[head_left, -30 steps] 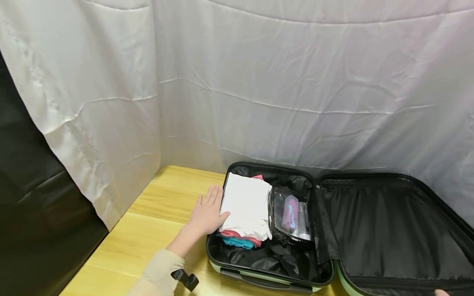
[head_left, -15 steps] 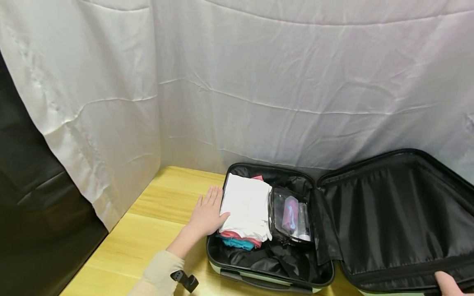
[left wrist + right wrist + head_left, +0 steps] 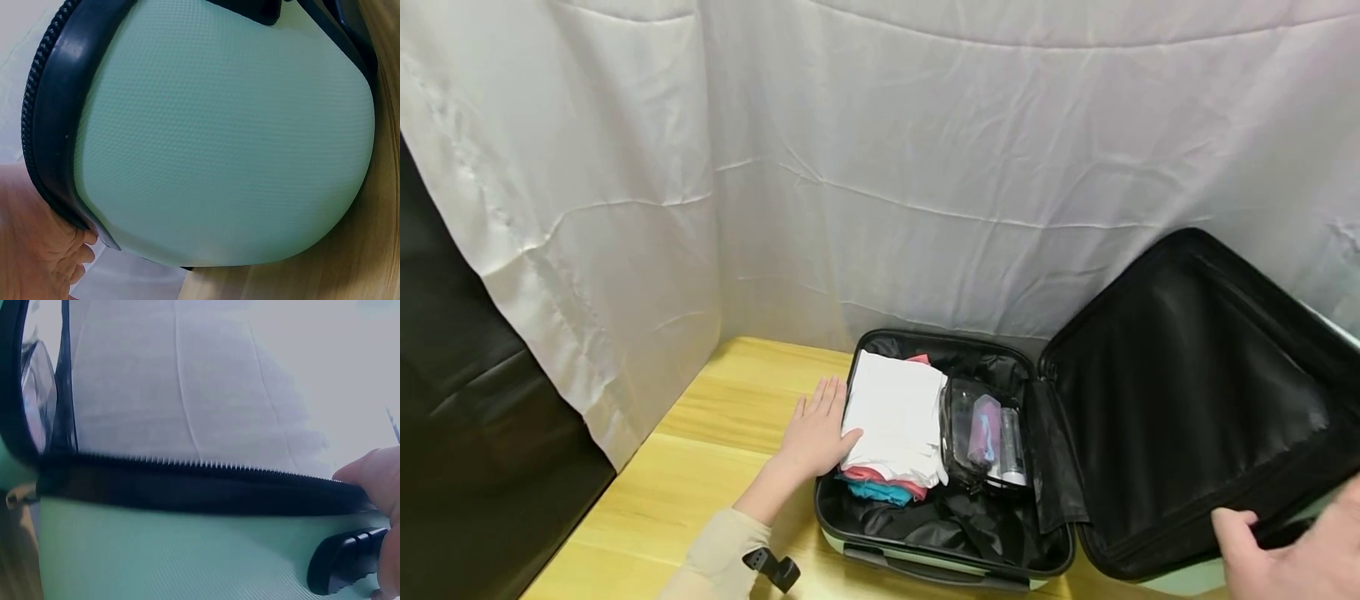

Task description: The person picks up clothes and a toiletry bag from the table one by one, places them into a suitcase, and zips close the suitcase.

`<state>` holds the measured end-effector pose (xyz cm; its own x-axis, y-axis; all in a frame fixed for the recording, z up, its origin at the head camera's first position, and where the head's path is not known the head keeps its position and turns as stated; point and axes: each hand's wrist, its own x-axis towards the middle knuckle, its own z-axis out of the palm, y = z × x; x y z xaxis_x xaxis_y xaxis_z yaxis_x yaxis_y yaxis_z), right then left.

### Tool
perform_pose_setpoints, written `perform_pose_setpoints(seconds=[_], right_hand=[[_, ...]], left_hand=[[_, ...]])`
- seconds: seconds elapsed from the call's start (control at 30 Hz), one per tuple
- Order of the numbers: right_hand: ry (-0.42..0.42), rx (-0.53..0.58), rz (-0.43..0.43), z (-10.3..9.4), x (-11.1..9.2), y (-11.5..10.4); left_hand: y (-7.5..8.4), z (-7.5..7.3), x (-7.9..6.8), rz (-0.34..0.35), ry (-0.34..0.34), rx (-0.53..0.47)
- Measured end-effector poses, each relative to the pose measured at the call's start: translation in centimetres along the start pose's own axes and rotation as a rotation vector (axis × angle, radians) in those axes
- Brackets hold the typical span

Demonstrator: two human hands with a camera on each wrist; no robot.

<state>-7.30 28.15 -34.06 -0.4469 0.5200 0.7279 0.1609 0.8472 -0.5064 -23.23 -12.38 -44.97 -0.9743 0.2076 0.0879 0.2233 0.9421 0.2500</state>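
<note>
A light green suitcase lies on the table, its black-lined lid tilted partly up on the right. My left hand rests against the left rim with fingers straight and thumb toward a folded white garment. In the left wrist view that hand lies at the zipped edge of the green shell. My right hand grips the lid's front edge, thumb on the inner side. The right wrist view shows its thumb on the zipper edge beside a black handle.
Beneath the white garment show red and blue cloth. Beside the stack sits a clear black-edged pouch holding a purple item and a clear bottle. A grey curtain hangs close behind the wooden table.
My right hand has come into view from the lower right and raised the lid from lying flat to a tilt. The left hand has stayed at the left rim.
</note>
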Motion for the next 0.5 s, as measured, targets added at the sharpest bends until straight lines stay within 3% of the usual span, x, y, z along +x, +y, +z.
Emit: perform_pose_setpoints(seconds=[0.03, 0.17, 0.27, 0.5], right_hand=[[0.015, -0.009, -0.045, 0.0, -0.2, -0.3], [0.138, 0.126, -0.252, 0.7, -0.9, -1.3], [0.231, 0.279, -0.399, 1.4, -0.7, -2.5], [0.337, 0.370, -0.608, 2.5, -1.3, -5.1]], left_hand=[[0.0, 0.1, 0.0, -0.002, -0.003, -0.003], [-0.1, 0.2, 0.2, -0.002, -0.005, -0.006], [-0.1, 0.1, 0.3, -0.001, 0.001, -0.004], [0.1, 0.0, 0.0, -0.010, -0.010, 0.001]])
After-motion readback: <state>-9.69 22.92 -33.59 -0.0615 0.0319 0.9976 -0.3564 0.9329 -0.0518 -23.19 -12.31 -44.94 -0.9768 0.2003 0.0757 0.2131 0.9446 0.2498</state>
